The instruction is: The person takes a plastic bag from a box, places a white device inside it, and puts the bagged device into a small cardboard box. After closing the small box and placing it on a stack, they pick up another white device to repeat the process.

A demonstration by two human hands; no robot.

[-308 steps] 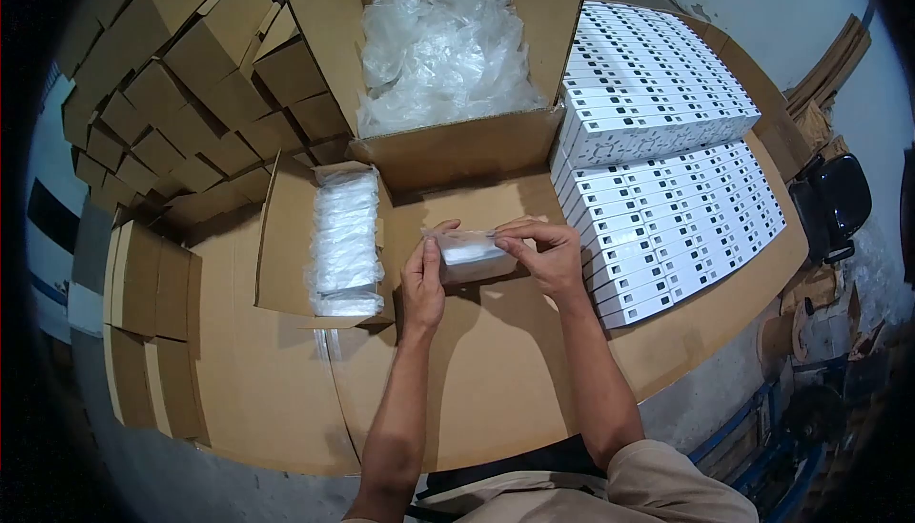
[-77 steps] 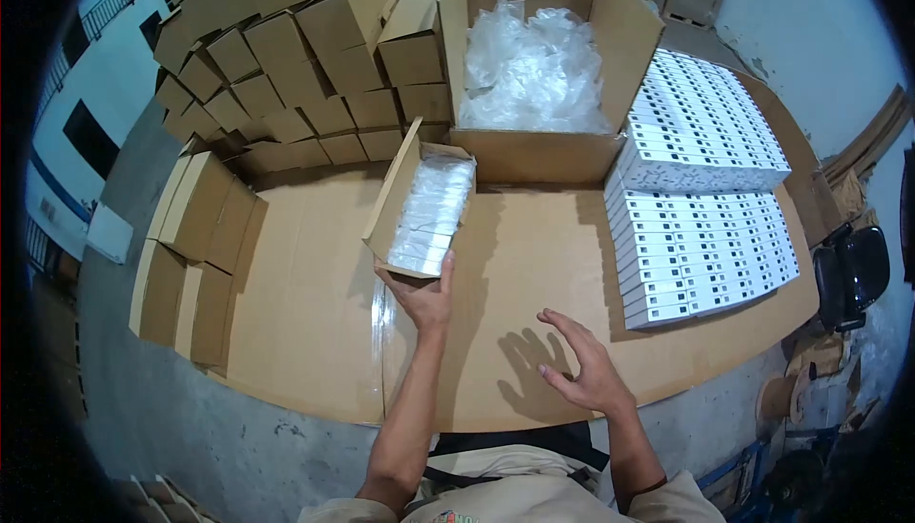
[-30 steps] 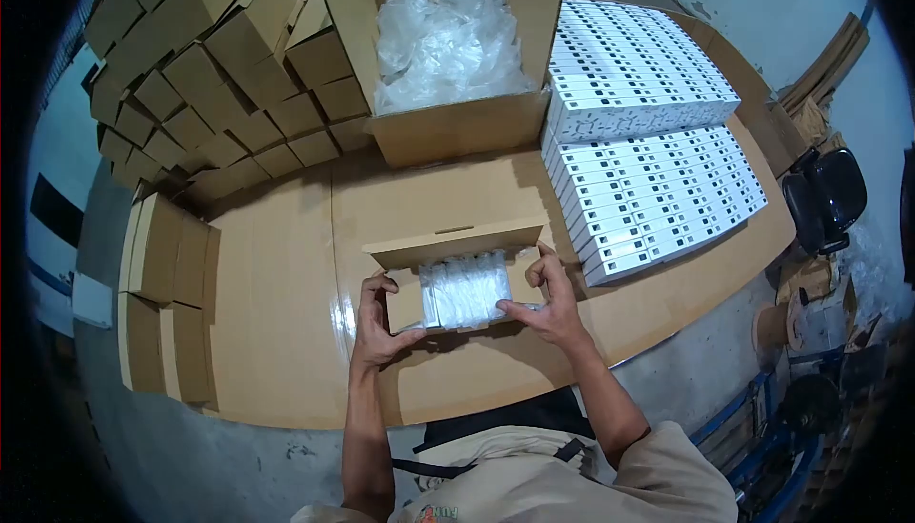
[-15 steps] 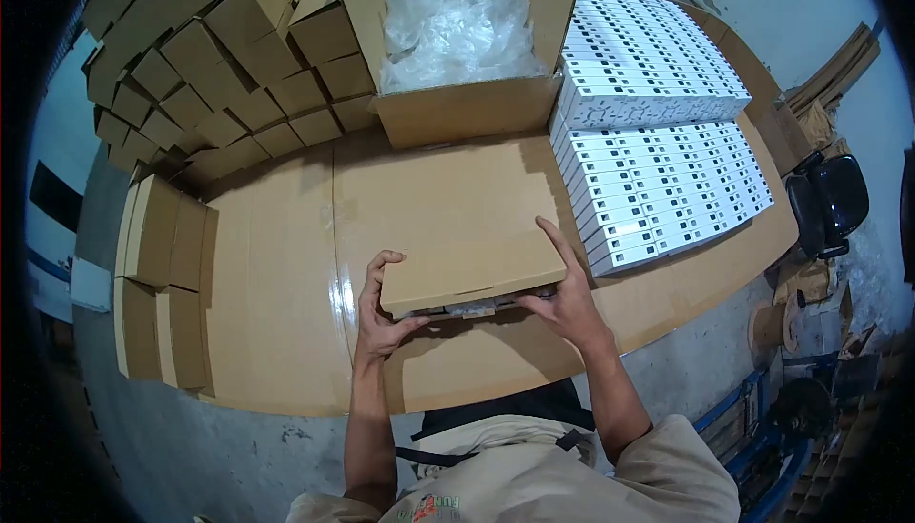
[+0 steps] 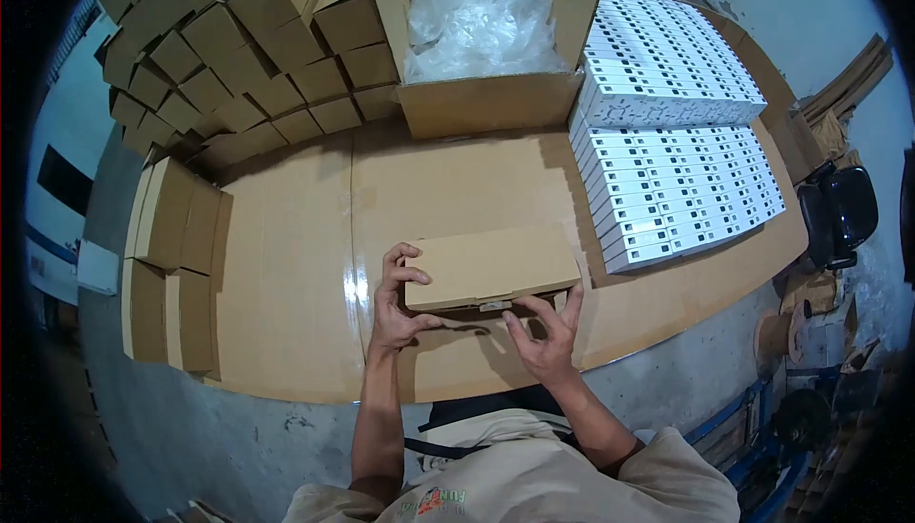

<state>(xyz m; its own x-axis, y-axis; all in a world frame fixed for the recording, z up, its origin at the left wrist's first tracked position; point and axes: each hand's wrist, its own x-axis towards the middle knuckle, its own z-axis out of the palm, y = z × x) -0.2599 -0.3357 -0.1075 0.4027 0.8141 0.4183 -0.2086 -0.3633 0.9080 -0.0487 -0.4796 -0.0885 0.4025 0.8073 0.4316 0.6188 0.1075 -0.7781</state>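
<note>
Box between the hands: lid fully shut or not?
Not fully shut: the lid covers the top, but a dark gap shows under its near edge.

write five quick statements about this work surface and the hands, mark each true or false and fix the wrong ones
1. The left hand is at the left end of the small carton. True.
2. The small carton's lid stands wide open. False: the lid lies over the top, with a dark strip below its front edge.
3. Clear plastic fills the large open box. True: the clear plastic is inside the large open box.
4. The right hand is among the white pieces. False: the right hand is at the small carton's front; the white pieces are farther right.
5. Brown boxes are stacked at the far left. True.
</note>
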